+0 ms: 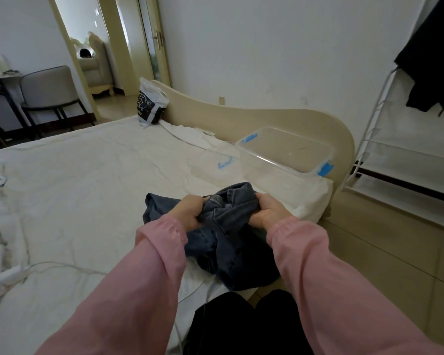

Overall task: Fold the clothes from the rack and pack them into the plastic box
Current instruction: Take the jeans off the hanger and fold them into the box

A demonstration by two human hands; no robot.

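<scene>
Left hand (190, 211) and right hand (265, 211) both clamped on bunched jeans (231, 234), fingers curled into the cloth. Jeans lie on the bed (87, 180), just short of the clear plastic box (285, 149). Dark garment (428, 60) hangs on the rack (369, 129) beyond the bed.

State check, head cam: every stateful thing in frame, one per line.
left hand, gripping the jeans
right hand, gripping the jeans
jeans, bunched on the bed, not yet folded
plastic box, open, looks empty
lid, off, lying beside the box
black garment, hanging on the rack
</scene>
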